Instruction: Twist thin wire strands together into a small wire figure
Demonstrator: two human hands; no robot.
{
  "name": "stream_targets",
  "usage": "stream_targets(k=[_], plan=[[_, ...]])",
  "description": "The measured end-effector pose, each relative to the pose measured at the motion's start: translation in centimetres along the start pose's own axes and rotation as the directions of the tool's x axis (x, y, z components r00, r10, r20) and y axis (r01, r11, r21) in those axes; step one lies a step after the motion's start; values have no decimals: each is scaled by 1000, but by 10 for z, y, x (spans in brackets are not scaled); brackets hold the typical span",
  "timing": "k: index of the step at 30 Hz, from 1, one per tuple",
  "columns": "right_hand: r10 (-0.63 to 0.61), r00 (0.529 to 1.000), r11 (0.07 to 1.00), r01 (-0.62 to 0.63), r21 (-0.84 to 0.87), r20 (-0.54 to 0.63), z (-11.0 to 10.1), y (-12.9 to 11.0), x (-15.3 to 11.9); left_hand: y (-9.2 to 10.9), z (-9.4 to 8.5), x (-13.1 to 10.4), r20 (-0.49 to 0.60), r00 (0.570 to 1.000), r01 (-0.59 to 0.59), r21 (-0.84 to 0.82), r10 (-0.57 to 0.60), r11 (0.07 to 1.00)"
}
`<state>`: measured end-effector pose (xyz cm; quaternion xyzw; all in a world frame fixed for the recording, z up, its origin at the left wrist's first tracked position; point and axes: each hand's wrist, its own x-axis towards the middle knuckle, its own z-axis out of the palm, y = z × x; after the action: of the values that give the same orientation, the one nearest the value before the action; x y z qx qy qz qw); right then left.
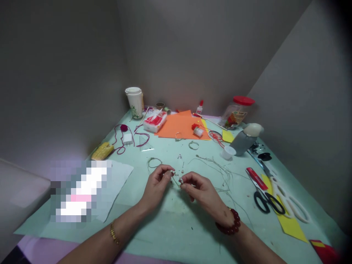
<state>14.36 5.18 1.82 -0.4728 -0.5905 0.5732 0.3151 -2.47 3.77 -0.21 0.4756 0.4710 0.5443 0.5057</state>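
Note:
Between my two hands, near the middle of the table, a small beaded string [176, 175] is stretched. My left hand [158, 182] pinches its left end between thumb and fingers. The right end is pinched by my right hand [200, 187], which has its fingers curled. Small pale beads show at both fingertips; finer detail is too small to tell. Just beyond my hands lie a loose bead [182, 171] and a tiny pin-like piece [183, 164]. Thin greenish cords [220, 168] spread over the table to the right of my hands, and a coiled cord [154, 161] lies beyond my left hand.
On the right are black-handled scissors [268, 202], white-handled scissors [291, 201], a grey bottle [244, 141] and a small clear cup [228, 152]. Orange paper [176, 126], a tissue pack [155, 121], a white cup [135, 103] and a red-lidded jar [235, 113] stand or lie further back.

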Motion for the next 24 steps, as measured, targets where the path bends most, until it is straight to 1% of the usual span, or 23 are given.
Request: stream_targets(k=[8,12,19,24], plan=[[-22,1000,999,23,-27,19,7,6,-2,-2,0,2,-16,1000,15,-12,-16,1000],[-40,999,996,41,-73,17,8,6,-3,-2,0,3,-32,998,52,-47,-53,998],[-100,995,978,102,-182,20,8,8,-3,0,-1,3,23,992,127,-146,-125,981],[-119,993,974,122,-191,26,9,10,-3,0,-1,3,35,989,146,-174,-142,974]])
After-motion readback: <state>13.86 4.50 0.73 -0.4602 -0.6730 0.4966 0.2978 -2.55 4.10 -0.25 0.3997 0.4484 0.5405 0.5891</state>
